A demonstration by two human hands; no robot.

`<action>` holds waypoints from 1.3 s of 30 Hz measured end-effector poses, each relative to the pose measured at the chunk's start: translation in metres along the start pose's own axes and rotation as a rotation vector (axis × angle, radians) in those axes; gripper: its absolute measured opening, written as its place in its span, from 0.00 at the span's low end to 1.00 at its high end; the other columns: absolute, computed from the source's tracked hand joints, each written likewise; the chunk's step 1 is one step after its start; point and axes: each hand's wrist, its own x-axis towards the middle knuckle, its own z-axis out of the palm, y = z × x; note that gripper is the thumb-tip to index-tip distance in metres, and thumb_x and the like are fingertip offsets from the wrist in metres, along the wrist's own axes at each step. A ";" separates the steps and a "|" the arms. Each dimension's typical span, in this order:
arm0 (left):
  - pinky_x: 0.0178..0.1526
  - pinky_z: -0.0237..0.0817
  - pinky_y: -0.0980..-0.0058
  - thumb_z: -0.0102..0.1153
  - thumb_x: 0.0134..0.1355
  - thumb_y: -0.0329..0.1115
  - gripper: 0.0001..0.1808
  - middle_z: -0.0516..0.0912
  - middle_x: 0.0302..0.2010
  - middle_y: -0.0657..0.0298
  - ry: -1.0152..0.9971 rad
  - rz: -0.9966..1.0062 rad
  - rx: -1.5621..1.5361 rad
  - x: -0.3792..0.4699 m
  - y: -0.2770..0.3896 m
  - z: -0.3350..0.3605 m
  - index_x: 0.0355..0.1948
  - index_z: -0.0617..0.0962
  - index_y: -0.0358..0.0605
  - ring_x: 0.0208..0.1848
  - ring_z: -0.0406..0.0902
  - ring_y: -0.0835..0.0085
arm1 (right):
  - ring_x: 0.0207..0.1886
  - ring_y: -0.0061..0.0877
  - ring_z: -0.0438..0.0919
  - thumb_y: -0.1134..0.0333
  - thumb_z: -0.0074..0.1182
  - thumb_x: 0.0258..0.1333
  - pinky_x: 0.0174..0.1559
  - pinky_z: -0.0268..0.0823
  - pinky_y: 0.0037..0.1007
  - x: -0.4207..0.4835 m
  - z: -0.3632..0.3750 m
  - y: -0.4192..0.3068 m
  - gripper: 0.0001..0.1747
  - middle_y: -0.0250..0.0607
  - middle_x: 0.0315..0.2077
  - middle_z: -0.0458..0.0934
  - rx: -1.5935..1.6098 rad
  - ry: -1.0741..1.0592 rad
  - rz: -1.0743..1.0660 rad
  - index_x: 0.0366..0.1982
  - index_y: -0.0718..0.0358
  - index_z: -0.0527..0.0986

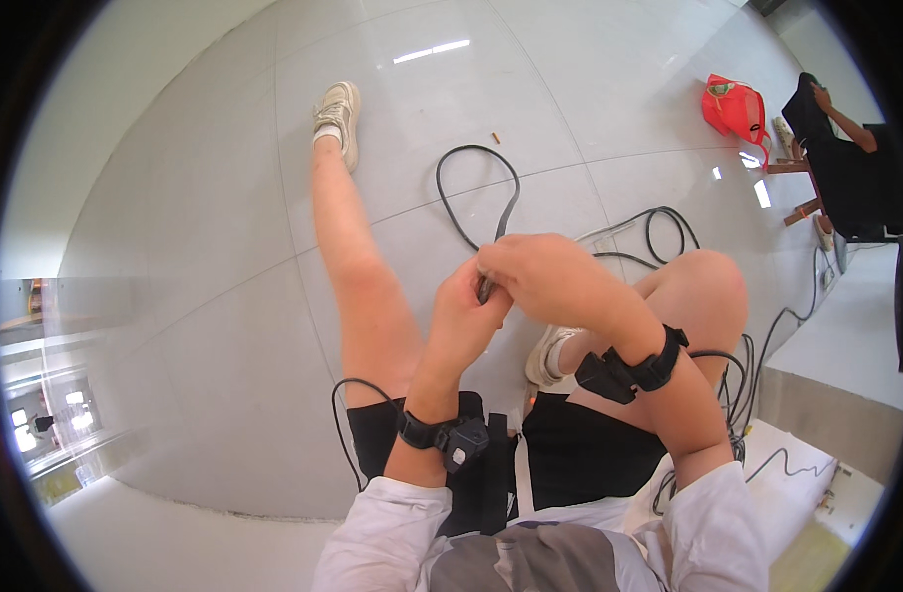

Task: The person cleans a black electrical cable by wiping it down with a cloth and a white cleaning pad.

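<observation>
Between my legs, both hands meet on a thick black cable [505,214]. My left hand [466,318] closes around its dark end part, which shows between thumb and fingers. Against it, my right hand [529,270] pinches the same cable from above, its fingertips partly hidden. Beyond my hands the cable makes a loop on the tiled floor. More black cable [670,211] lies coiled to the right, beside a thinner grey-white length. What exactly the held cable end is cannot be made out. Each wrist wears a black strap with a small device.
A red bag [734,111] sits on the floor at the upper right, near a wooden stool [803,213] and another person in dark clothes. A small brown stub [496,138] lies beyond the loop. Several cables run along my right side, near a white ledge [844,333].
</observation>
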 end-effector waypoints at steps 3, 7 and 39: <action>0.22 0.58 0.81 0.51 0.55 0.28 0.09 0.71 0.19 0.70 0.001 -0.012 -0.024 -0.001 0.002 0.004 0.37 0.75 0.37 0.19 0.65 0.85 | 0.30 0.42 0.73 0.72 0.47 0.51 0.32 0.64 0.39 0.005 -0.008 0.010 0.02 0.44 0.24 0.73 -0.136 0.038 0.125 0.27 0.63 0.68; 0.22 0.59 0.82 0.51 0.55 0.27 0.09 0.71 0.19 0.71 0.018 -0.028 -0.031 -0.002 0.001 -0.002 0.38 0.75 0.37 0.19 0.65 0.86 | 0.33 0.41 0.74 0.72 0.50 0.48 0.33 0.64 0.40 0.009 -0.008 0.001 0.05 0.46 0.24 0.74 -0.195 -0.003 0.093 0.29 0.64 0.68; 0.20 0.46 0.88 0.42 0.59 0.24 0.23 0.63 0.20 0.78 -0.091 0.000 -0.436 -0.001 0.003 -0.013 0.57 0.70 0.40 0.18 0.55 0.91 | 0.26 0.29 0.70 0.80 0.54 0.47 0.28 0.63 0.27 0.013 0.013 0.007 0.09 0.39 0.27 0.69 0.247 0.515 0.008 0.33 0.67 0.74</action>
